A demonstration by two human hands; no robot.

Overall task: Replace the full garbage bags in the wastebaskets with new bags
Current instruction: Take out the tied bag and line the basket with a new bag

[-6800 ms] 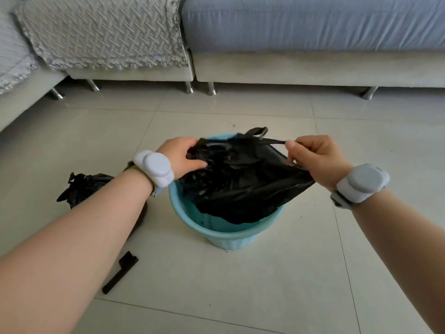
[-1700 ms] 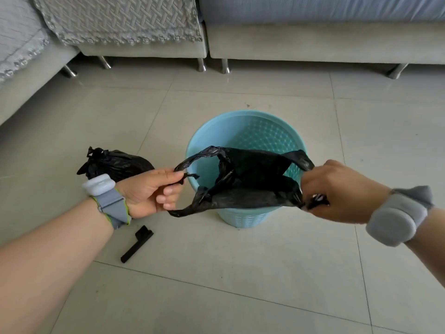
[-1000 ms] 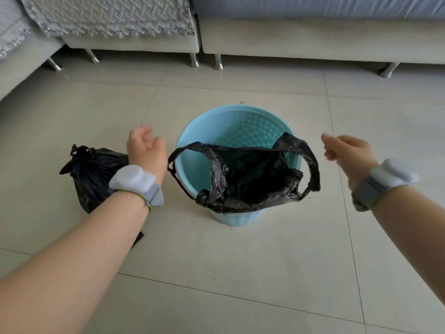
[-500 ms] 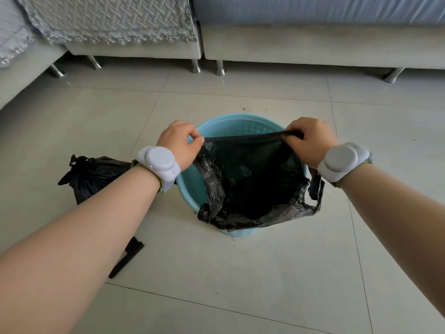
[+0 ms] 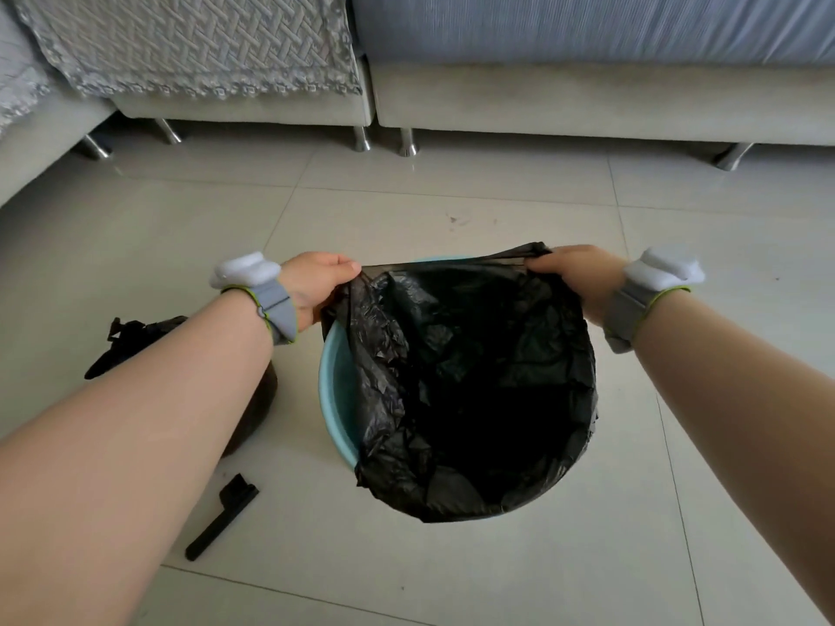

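over the blue wastebasket (image 5: pixel 336 399) at frame centre, my left hand (image 5: pixel 316 284) and right hand (image 5: pixel 580 275) now pinch the new black bag (image 5: pixel 474 381) rim, stretched wider than a moment ago; lining nearly seated.

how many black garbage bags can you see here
2: the new bag stretched over the blue wastebasket, held by the left hand and right hand; the tied full bag on the floor, partly hidden behind the left forearm.
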